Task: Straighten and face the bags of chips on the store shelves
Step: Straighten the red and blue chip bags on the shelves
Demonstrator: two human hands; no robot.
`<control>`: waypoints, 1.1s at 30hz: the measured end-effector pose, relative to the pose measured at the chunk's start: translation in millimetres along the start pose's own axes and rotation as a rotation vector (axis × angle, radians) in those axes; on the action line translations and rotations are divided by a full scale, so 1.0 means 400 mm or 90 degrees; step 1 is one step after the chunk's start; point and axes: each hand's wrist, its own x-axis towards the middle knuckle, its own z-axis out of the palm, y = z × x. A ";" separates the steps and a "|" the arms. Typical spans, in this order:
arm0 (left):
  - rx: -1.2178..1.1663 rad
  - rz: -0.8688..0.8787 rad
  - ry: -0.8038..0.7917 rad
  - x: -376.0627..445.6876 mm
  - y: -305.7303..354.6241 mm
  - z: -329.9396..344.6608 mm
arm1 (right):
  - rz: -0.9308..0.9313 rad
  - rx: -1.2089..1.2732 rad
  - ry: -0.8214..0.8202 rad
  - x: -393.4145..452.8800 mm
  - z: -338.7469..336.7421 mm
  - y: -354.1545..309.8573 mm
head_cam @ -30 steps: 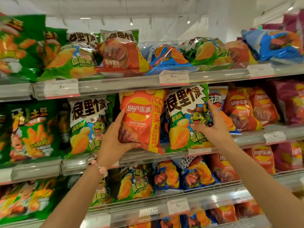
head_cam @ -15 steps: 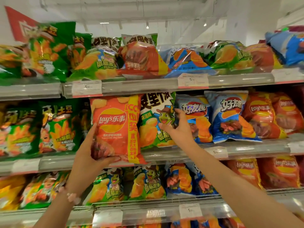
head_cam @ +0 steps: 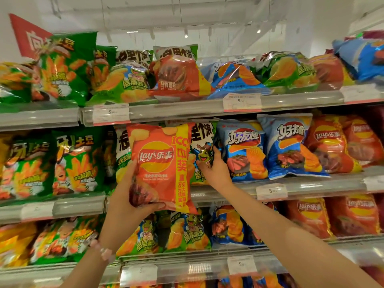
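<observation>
**Store aisle under a white ceiling**

A white ceiling (head_cam: 187, 15) fills the top of the frame, crossed by pale beams and dotted with small spotlights (head_cam: 186, 35) near the upper centre. A white wall (head_cam: 307, 23) stands at the upper right. A red sign (head_cam: 29, 36) with white characters juts in at the upper left. Grey metal shelves (head_cam: 187, 110) run across the frame in tiers, their front rails carrying white price labels (head_cam: 242, 102).

The orange Lay's bag (head_cam: 160, 165) covers most of the green-and-white bag (head_cam: 202, 150) behind it, leaving slivers at 9 and 3 o'clock. The right hand (head_cam: 216, 169) hides that bag's lower corner. Price tags (head_cam: 242, 102) are too blurred to read fully. The bottom shelf's bags (head_cam: 234, 282) are cut off at 6 o'clock.
</observation>
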 end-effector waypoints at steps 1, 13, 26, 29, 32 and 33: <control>-0.012 -0.001 0.001 0.001 0.007 0.011 | 0.010 0.012 -0.016 -0.001 -0.005 -0.002; -0.034 0.056 -0.007 -0.020 0.044 0.200 | 0.026 0.335 0.013 -0.155 -0.168 -0.076; -0.083 0.172 -0.072 -0.008 0.199 0.565 | -0.052 0.008 0.155 -0.240 -0.463 0.013; -0.086 0.195 -0.074 0.003 0.256 0.657 | -0.052 -0.042 0.165 -0.231 -0.543 0.051; -0.063 0.207 -0.067 0.013 0.313 0.751 | -0.042 -0.071 0.155 -0.203 -0.632 0.096; -0.057 0.197 -0.068 0.014 0.330 0.780 | -0.040 -0.070 0.148 -0.187 -0.662 0.114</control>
